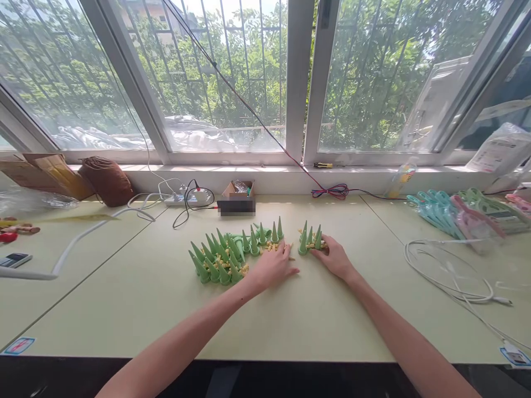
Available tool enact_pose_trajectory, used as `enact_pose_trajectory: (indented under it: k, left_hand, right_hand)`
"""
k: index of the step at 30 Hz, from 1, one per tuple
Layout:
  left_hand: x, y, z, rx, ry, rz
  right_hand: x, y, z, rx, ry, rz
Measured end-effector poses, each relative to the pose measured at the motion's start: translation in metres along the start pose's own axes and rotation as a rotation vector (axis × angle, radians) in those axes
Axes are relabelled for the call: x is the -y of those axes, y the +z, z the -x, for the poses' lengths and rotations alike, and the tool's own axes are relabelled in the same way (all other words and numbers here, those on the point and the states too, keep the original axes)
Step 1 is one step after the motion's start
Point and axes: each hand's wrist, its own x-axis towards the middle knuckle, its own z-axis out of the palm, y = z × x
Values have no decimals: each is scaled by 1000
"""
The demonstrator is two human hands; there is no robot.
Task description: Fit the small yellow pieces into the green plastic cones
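Cupping green cones | right hand, grip unclear | left hand splayed | box, cables behind

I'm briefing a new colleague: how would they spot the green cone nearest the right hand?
On the pale table below the windows, find the smaller group of green cones, beside the right hand. The target cone is that group's rightmost; its neighbours stand further left.

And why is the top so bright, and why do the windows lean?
In the head view, strong daylight through the window panes whitens the sky; the window frames splay outward there, probably wide-lens stretching; same view, the green cones look fairly clear, but one dark patch is pixelated.
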Motion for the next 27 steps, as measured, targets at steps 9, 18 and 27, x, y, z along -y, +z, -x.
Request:
enact_pose_trajectory:
  k: [9, 18, 27]
  left_hand:
    - [-2, -7, 10, -192, 30, -18]
    - [2, 24, 2, -278, 122, 162]
    - [0, 27, 24, -272, 152, 257]
  right_hand:
    - [8, 6, 0, -6, 0, -5]
    - [9, 6, 3, -4, -23, -35]
    - [12, 7, 4, 16, -29, -43]
